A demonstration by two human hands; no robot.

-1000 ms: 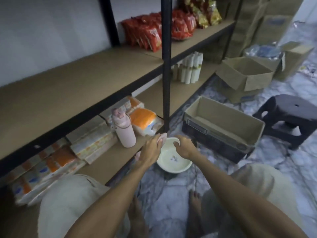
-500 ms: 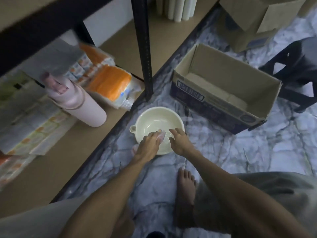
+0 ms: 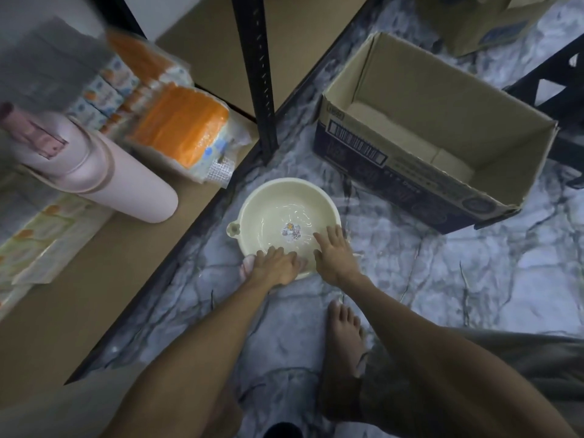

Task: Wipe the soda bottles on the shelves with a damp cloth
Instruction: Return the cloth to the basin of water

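A cream plastic bowl (image 3: 284, 182) with a little water stands on the marble floor beside the shelf. My left hand (image 3: 275, 267) lies over the bowl's near rim and grips a pale pink cloth (image 3: 247, 266), which shows only as a small fold at the hand's left side. My right hand (image 3: 335, 253) hovers over the near right rim with its fingers spread and straight, holding nothing. A pink flask (image 3: 101, 175) stands on the lower shelf to the left. I see no soda bottles.
A black shelf post (image 3: 256, 74) rises just behind the bowl. Orange-wrapped packs (image 3: 180, 128) lie on the lower shelf board (image 3: 94, 279). An open cardboard box (image 3: 442, 131) sits to the right, a black stool (image 3: 565, 74) behind it. My bare foot (image 3: 344, 336) is near.
The view has tilted down towards the floor. Both hands have come down onto the bowl's near rim, and my right hand has spread open, away from the cloth.
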